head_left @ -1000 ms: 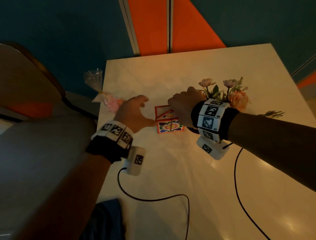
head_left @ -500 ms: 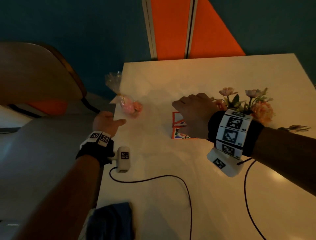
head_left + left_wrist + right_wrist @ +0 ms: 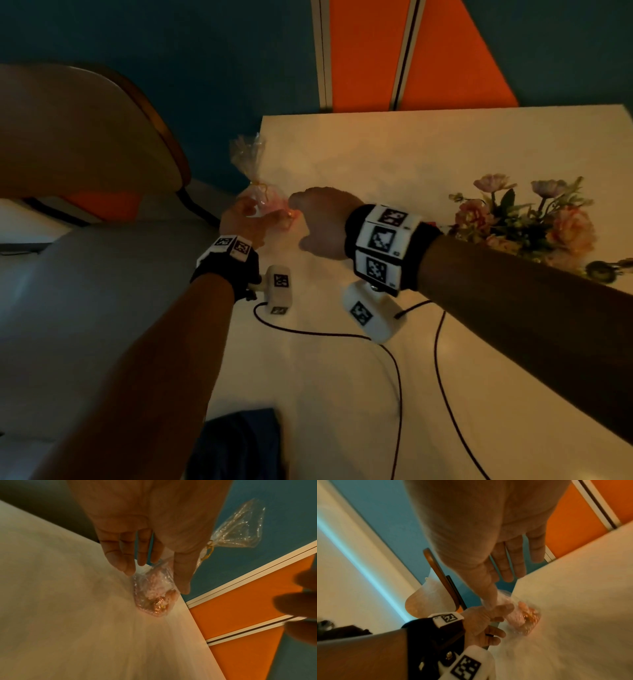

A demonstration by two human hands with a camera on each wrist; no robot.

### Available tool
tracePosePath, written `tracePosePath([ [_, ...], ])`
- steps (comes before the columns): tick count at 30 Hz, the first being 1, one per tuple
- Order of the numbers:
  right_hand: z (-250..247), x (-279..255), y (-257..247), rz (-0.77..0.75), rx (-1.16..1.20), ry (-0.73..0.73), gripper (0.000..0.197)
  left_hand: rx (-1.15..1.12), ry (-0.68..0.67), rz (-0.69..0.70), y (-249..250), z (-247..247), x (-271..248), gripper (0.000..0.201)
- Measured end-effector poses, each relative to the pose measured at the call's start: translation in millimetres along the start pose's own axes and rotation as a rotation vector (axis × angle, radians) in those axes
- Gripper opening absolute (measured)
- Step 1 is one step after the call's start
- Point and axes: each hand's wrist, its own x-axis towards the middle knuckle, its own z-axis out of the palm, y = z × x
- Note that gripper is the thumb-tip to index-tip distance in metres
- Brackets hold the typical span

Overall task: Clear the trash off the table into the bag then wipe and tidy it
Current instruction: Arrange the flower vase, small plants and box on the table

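**Both hands at the candy bag, table edge**

Clear candy bag (image 3: 265, 202) lies at the left edge of the table (image 3: 428, 154), tied top overhanging. Left hand (image 3: 245, 222) reaches it, fingers loose, nothing clasped. Right hand (image 3: 322, 222) hovers beside, fingers straight. Flowers (image 3: 524, 219) well right.

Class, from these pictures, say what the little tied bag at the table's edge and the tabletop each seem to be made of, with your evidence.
Bag: clear, crinkly plastic film, probably cellophane; it is see-through, creased, with small glints, and tied with a gold twist.
Table: smooth, pale, hard top with a slight sheen, possibly laminate; the look leaves that open.
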Motion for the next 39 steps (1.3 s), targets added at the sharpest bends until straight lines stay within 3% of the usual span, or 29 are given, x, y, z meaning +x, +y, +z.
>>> tracePosePath([
  [2, -5, -15, 8, -0.024, -0.107, 0.019, 0.054, -0.034, -0.001, 0.019, 1, 4, 2, 0.054],
  [5, -12, -41, 34, -0.003, -0.243, 0.006, 0.064, -0.031, -0.015, 0.060, 2, 9, 3, 0.017],
  [7, -13, -54, 53, 0.076, -0.328, -0.084, 0.078, -0.026, 0.000, 0.075, 1, 13, 5, 0.018],
  [9, -9, -62, 66, 0.140, -0.345, -0.176, 0.092, -0.035, 0.045, 0.079, 0, 15, 4, 0.037],
  [11, -2, -65, 72, 0.158, -0.332, -0.206, 0.096, -0.026, 0.058, 0.089, -1, 16, 3, 0.043],
  [19, 12, -62, 79, 0.167, -0.234, -0.123, 0.066, 0.010, -0.062, 0.256, -16, 30, -34, 0.045],
  [26, 11, -59, 79, 0.153, -0.269, -0.144, 0.060, 0.056, -0.124, 0.279, -32, 58, -68, 0.046],
  [39, 12, -62, 81, 0.156, -0.257, -0.136, 0.057, 0.133, -0.097, 0.301, -32, 71, -74, 0.047],
])
